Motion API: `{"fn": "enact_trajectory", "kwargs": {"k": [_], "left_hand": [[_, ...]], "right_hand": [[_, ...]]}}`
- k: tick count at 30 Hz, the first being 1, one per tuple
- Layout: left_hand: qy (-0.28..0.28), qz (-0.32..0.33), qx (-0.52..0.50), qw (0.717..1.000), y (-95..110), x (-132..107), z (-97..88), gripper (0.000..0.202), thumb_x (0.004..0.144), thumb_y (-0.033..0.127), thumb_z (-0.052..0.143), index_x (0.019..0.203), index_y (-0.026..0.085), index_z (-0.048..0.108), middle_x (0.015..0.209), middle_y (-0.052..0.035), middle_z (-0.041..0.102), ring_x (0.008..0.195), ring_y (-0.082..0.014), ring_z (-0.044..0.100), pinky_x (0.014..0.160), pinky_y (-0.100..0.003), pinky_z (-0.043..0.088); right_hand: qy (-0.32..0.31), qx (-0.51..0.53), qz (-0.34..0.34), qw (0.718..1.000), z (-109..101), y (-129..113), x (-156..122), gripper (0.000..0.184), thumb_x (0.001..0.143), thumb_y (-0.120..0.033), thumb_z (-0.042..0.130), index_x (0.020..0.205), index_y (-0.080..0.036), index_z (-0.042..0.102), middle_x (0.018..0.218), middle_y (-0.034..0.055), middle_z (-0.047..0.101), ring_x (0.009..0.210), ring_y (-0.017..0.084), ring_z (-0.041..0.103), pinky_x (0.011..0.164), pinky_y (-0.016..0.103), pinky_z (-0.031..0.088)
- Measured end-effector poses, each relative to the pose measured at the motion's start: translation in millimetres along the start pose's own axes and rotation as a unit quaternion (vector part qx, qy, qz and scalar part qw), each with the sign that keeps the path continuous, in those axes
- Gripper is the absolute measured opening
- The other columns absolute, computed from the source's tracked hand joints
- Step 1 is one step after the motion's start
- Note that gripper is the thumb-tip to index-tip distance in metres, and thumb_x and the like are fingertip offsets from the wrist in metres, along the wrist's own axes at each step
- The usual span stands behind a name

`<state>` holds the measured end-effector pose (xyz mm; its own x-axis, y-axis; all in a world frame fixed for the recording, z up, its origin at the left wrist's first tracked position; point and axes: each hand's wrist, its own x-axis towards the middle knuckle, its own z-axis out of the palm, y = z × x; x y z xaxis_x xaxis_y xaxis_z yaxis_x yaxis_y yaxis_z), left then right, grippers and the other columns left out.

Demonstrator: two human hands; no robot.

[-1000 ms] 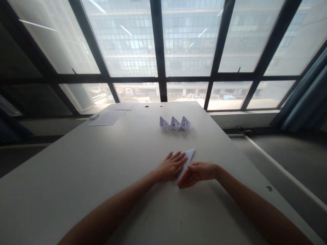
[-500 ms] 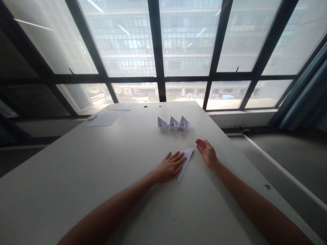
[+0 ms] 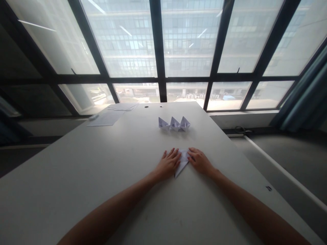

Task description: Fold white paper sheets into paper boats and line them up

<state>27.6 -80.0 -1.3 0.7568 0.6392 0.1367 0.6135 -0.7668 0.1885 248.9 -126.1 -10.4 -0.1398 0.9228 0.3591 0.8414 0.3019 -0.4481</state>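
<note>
A white sheet of paper folded into a triangle (image 3: 183, 164) lies flat on the table, its narrow point facing me. My left hand (image 3: 167, 164) rests palm down over its left side, fingers stretched out and a little spread. At the right corner is my right hand (image 3: 200, 161), palm down, with slightly bent fingertips touching the paper and partly covering it. Beyond both hands, three folded paper boats (image 3: 174, 125) stand side by side in a row.
The white table (image 3: 102, 160) reaches toward large dark-framed windows. Flat paper sheets (image 3: 106, 119) lie at its far left. A round hole (image 3: 146, 107) sits near the far edge, and a small dark mark (image 3: 268, 188) is near the right edge. A blue curtain (image 3: 298, 98) hangs at right.
My right hand has moved left and turned palm down, from beside the folded paper onto its right corner. My left hand stays on the paper, whose outline has shifted slightly.
</note>
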Motion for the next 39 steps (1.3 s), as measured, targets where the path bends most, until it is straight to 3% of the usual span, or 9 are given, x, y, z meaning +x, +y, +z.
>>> {"fn": "enact_trajectory", "kwargs": {"k": [3, 7, 11, 15, 19, 27, 35, 39], "left_hand": [[0.068, -0.063, -0.035, 0.995, -2, 4, -3.2, 0.048, 0.102, 0.035, 0.027, 0.144, 0.016, 0.039, 0.151, -0.0113, 0.036, 0.141, -0.0246, 0.030, 0.113, -0.047, 0.027], [0.170, -0.059, -0.038, 0.983, 3, 3, -17.1, 0.038, 0.099, 0.028, 0.035, 0.132, 0.022, 0.053, 0.135, -0.0068, 0.054, 0.122, -0.0212, 0.049, 0.106, -0.040, 0.038], [0.141, -0.038, 0.013, 0.989, 13, -3, -24.2, 0.031, 0.097, 0.039, 0.044, 0.116, 0.024, 0.063, 0.118, -0.0070, 0.060, 0.108, -0.0238, 0.053, 0.096, -0.040, 0.043], [0.101, -0.036, 0.052, 0.993, 15, -5, -23.5, 0.046, 0.090, 0.057, 0.050, 0.121, 0.024, 0.059, 0.115, -0.0095, 0.059, 0.106, -0.0271, 0.052, 0.091, -0.040, 0.044], [0.090, -0.043, 0.072, 0.992, 10, -5, -24.3, 0.054, 0.089, 0.063, 0.047, 0.122, 0.023, 0.058, 0.117, -0.0107, 0.059, 0.106, -0.0284, 0.051, 0.090, -0.041, 0.043], [0.082, -0.056, 0.068, 0.993, 9, -3, -21.6, 0.045, 0.097, 0.047, 0.040, 0.130, 0.019, 0.052, 0.116, -0.0131, 0.060, 0.107, -0.0279, 0.052, 0.089, -0.039, 0.043], [0.101, -0.078, 0.046, 0.991, 8, -1, -20.6, 0.040, 0.099, 0.031, 0.038, 0.135, 0.020, 0.048, 0.118, -0.0117, 0.059, 0.108, -0.0258, 0.053, 0.094, -0.038, 0.042], [0.125, -0.090, 0.039, 0.987, 11, -1, -23.1, 0.037, 0.099, 0.033, 0.036, 0.131, 0.023, 0.053, 0.114, -0.0109, 0.060, 0.106, -0.0261, 0.055, 0.093, -0.039, 0.043]], "right_hand": [[0.001, -0.011, 0.013, 1.000, -3, -1, -1, 0.036, 0.088, -0.032, 0.056, 0.121, -0.019, 0.064, 0.137, 0.0147, 0.054, 0.128, 0.029, 0.046, 0.109, 0.044, 0.031], [0.010, -0.014, 0.036, 0.999, -4, -6, -1, 0.035, 0.086, -0.036, 0.060, 0.119, -0.023, 0.064, 0.134, 0.0124, 0.055, 0.125, 0.029, 0.046, 0.106, 0.044, 0.032], [0.016, -0.037, 0.040, 0.998, -5, -11, -1, 0.035, 0.086, -0.040, 0.061, 0.116, -0.023, 0.066, 0.129, 0.0133, 0.058, 0.121, 0.030, 0.047, 0.102, 0.044, 0.033], [0.016, -0.061, 0.033, 0.997, -6, -14, -1, 0.037, 0.086, -0.044, 0.062, 0.115, -0.023, 0.066, 0.126, 0.0132, 0.059, 0.118, 0.029, 0.047, 0.098, 0.042, 0.033], [0.024, -0.058, 0.020, 0.998, -4, -16, -1, 0.041, 0.083, -0.044, 0.065, 0.117, -0.023, 0.064, 0.122, 0.0119, 0.060, 0.114, 0.029, 0.048, 0.095, 0.042, 0.033], [0.050, -0.009, 0.034, 0.998, -5, -20, -1, 0.034, 0.079, -0.023, 0.064, 0.113, -0.023, 0.065, 0.110, 0.0090, 0.064, 0.106, 0.027, 0.051, 0.093, 0.039, 0.036], [0.115, 0.160, 0.036, 0.980, -4, -16, 3, 0.044, 0.078, -0.022, 0.063, 0.122, -0.022, 0.060, 0.108, 0.0085, 0.064, 0.101, 0.025, 0.056, 0.092, 0.038, 0.045], [0.126, 0.236, 0.085, 0.960, -2, -12, 3, 0.057, 0.078, -0.028, 0.065, 0.133, -0.023, 0.051, 0.105, 0.0066, 0.065, 0.076, 0.019, 0.058, 0.076, 0.034, 0.050]]}}
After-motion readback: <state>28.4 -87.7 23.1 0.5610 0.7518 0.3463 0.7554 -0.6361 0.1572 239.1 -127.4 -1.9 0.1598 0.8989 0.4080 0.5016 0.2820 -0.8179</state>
